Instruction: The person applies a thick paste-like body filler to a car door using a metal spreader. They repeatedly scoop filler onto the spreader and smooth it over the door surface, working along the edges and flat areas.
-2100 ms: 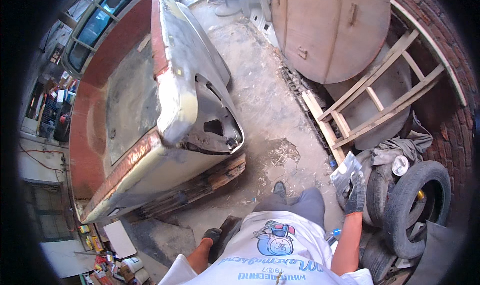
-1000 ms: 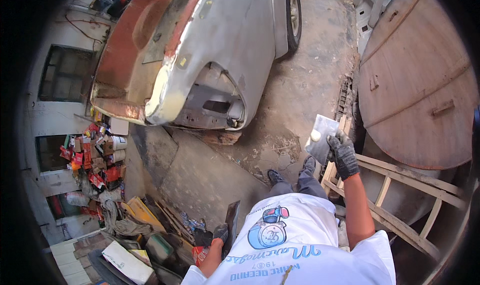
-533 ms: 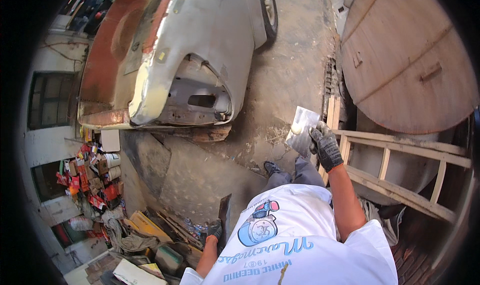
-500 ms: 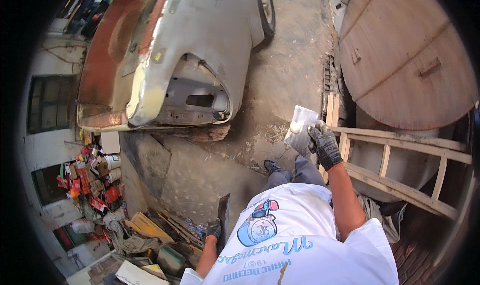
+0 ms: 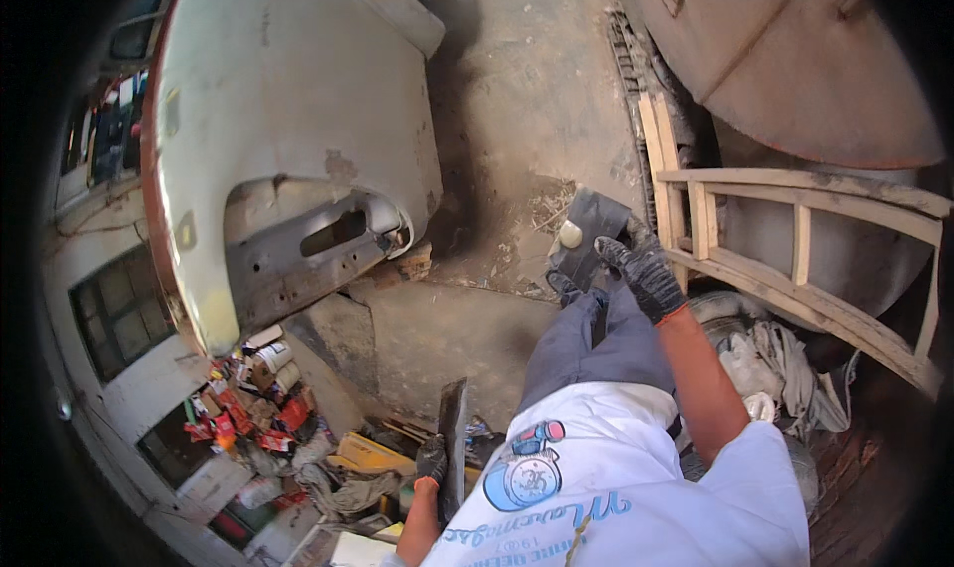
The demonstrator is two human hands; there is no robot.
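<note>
My right hand [image 5: 644, 279], in a dark grey knit glove with an orange cuff, grips the edge of a flat rectangular plate [image 5: 596, 221]. A small cream-coloured dollop of paste [image 5: 570, 234] sits on that plate. Lower down on the left, my left hand [image 5: 431, 460], also gloved, is closed on a long, dark, flat strip [image 5: 452, 423] held beside my body; part of its grip is hidden. Ahead to the left stands a car body [image 5: 308, 90] in patchy grey-white, with a cream patch along its corner and a lamp opening [image 5: 298, 234]. Neither hand touches the car.
At right, a wooden frame [image 5: 795, 184] lies near a large round brown panel [image 5: 795, 60]. A pile of boxes and cans [image 5: 268, 388] lines the left wall. Rags [image 5: 785, 368] lie at my right; a yellow object [image 5: 373, 456] lies among clutter at lower left.
The view has shifted, bringing the car's corner closer at left. My right hand has tilted the plate, which looks darker now. Both hands keep their hold.
</note>
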